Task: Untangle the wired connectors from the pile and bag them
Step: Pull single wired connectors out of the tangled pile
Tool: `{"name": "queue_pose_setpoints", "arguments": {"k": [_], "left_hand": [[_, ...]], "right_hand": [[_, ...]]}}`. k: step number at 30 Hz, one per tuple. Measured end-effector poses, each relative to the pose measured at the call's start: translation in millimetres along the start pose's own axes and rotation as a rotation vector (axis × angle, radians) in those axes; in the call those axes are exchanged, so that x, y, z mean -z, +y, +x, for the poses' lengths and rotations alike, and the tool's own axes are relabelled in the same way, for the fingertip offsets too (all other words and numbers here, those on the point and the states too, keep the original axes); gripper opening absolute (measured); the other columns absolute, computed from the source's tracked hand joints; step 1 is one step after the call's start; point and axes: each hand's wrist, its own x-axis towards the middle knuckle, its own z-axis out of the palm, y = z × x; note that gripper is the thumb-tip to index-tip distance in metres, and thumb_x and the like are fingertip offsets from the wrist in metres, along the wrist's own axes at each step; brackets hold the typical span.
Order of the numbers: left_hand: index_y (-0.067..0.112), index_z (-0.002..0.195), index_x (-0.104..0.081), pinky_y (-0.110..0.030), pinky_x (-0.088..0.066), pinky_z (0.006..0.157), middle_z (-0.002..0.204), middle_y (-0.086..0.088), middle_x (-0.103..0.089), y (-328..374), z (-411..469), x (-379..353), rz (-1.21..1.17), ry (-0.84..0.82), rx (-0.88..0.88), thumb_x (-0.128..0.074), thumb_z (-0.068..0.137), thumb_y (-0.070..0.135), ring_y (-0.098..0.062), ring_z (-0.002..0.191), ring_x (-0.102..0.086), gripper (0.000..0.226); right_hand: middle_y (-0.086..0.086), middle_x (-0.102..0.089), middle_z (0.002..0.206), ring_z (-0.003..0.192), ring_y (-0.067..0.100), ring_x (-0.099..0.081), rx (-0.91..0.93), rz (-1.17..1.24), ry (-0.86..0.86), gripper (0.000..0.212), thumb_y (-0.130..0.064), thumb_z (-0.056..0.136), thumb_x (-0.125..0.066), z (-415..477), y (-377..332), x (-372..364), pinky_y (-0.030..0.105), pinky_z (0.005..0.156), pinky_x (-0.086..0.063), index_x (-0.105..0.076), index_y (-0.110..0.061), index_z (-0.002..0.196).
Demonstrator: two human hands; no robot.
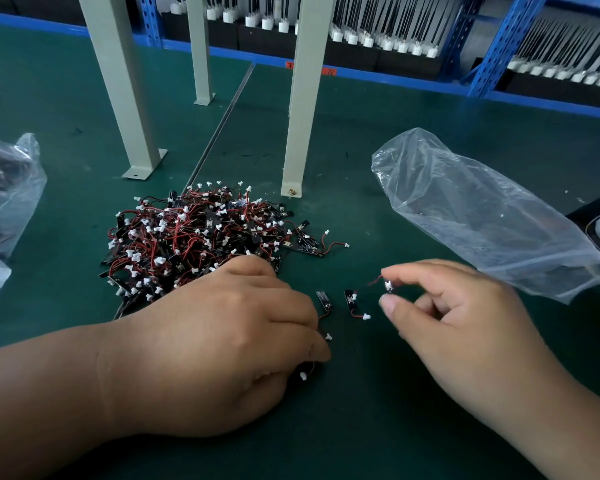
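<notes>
Green matting covered the workbench (361,427). On it, left of centre, sat the pile (201,244): a dense tangle of red wires, white plugs and small black boards.

The left hand (222,341) lay on the near edge of the pile, fingers curled down over some gathered connectors (303,375). Only a white plug and a little red wire showed beneath them, probably kept there as a group already worked free. The right hand (458,320) was raised just off the mat, with a narrow pinch on a single connector (388,286) between fingertips and thumb, its wire trailing left. Holding it up likely kept it from snagging again.

Two loose connectors (352,301) lay on the mat between the hands, apart from the pile.

The clear plastic bag (482,216) lay crumpled just beyond the right hand; which end was open could not be told.

A grey metal post (302,98) stood just behind the pile, limiting room there. Bare mat showed between the hands and toward the viewer. Other bags (7,188) sat at the left edge.
</notes>
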Motion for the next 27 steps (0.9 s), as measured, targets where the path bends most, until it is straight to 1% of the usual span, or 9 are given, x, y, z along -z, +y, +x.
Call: {"name": "queue_pose_setpoints", "arguments": {"k": [3,7,11,13,15,17,19,23,27], "left_hand": [[0.028,0.11,-0.07,-0.037,-0.045,0.084,0.097,0.012,-0.064,-1.5,-0.5,-2.2,0.015,0.029,0.004,-0.065,0.084,0.016,-0.014,0.081,-0.061,0.03],[0.025,0.103,-0.071,-0.036,-0.046,0.082,0.096,0.011,-0.066,-2.2,0.2,-3.1,0.019,0.083,-0.001,-0.066,0.088,0.017,-0.016,0.079,-0.062,0.017],[0.023,0.092,-0.066,-0.037,-0.046,0.081,0.092,0.012,-0.066,-0.8,2.4,0.0,0.006,0.091,-0.01,-0.06,0.092,0.02,-0.017,0.076,-0.061,0.007],[0.024,0.09,-0.065,-0.037,-0.046,0.081,0.09,0.013,-0.065,-0.1,2.7,0.8,0.009,0.092,-0.002,-0.059,0.092,0.022,-0.016,0.075,-0.061,0.006],[0.024,0.089,-0.065,-0.037,-0.046,0.081,0.089,0.013,-0.065,0.5,2.8,0.8,0.019,0.092,0.009,-0.06,0.092,0.021,-0.015,0.077,-0.061,0.006],[0.025,0.088,-0.066,-0.038,-0.046,0.083,0.09,0.014,-0.065,1.0,3.1,0.2,0.04,0.1,0.031,-0.062,0.09,0.021,-0.016,0.082,-0.062,0.005],[0.026,0.088,-0.065,-0.038,-0.046,0.086,0.095,0.015,-0.065,0.6,4.0,-0.2,0.051,0.106,0.074,-0.062,0.089,0.024,-0.015,0.09,-0.062,0.004],[0.027,0.087,-0.059,-0.039,-0.042,0.102,0.108,0.016,-0.065,-2.2,3.9,-1.5,0.01,0.07,0.199,-0.052,0.089,0.029,-0.009,0.108,-0.061,0.007],[0.027,0.089,-0.051,-0.041,-0.036,0.112,0.132,0.014,-0.059,-2.0,2.8,-2.1,-0.063,0.02,0.257,-0.046,0.091,0.032,0.0,0.128,-0.048,0.007]], "right_hand": [[-0.035,-0.057,0.075,0.066,0.003,-0.061,-0.018,-0.067,-0.031,0.023,-0.027,0.081,-0.07,-1.2,0.9,-0.5,0.005,0.061,-0.04,-0.074,-0.038,0.1],[-0.029,-0.059,0.069,0.067,0.003,-0.064,-0.041,-0.032,-0.031,0.024,-0.019,0.087,-0.067,-1.4,5.6,1.5,0.006,0.066,-0.042,-0.07,-0.041,0.095],[-0.031,-0.063,0.084,0.077,0.002,-0.064,0.045,-0.007,-0.002,0.029,-0.012,0.086,-0.065,-4.5,0.7,3.3,0.003,0.067,-0.04,-0.07,-0.04,0.094],[-0.028,-0.062,0.087,0.073,0.005,-0.063,0.105,-0.02,-0.012,0.034,-0.007,0.084,-0.066,-6.2,-0.2,4.2,0.005,0.064,-0.041,-0.07,-0.038,0.095],[-0.017,-0.061,0.087,0.065,0.01,-0.058,0.155,-0.047,-0.038,0.04,0.001,0.079,-0.071,-6.6,1.9,4.3,0.008,0.057,-0.039,-0.07,-0.035,0.095],[-0.008,-0.06,0.085,0.062,0.015,-0.054,0.169,-0.073,-0.079,0.039,-0.001,0.075,-0.074,-5.5,3.5,3.3,0.014,0.053,-0.039,-0.068,-0.035,0.092],[-0.009,-0.06,0.085,0.064,0.019,-0.055,0.172,-0.067,-0.107,0.034,-0.005,0.074,-0.075,-3.9,4.3,2.1,0.018,0.054,-0.041,-0.067,-0.036,0.087],[-0.013,-0.064,0.083,0.066,0.016,-0.057,0.2,-0.009,-0.167,0.021,-0.016,0.076,-0.078,-3.5,3.2,1.2,0.016,0.055,-0.042,-0.07,-0.035,0.082],[-0.013,-0.068,0.086,0.064,0.015,-0.058,0.252,0.063,-0.272,0.017,-0.03,0.076,-0.073,-6.6,-0.2,1.9,0.013,0.054,-0.041,-0.072,-0.035,0.092]]}}
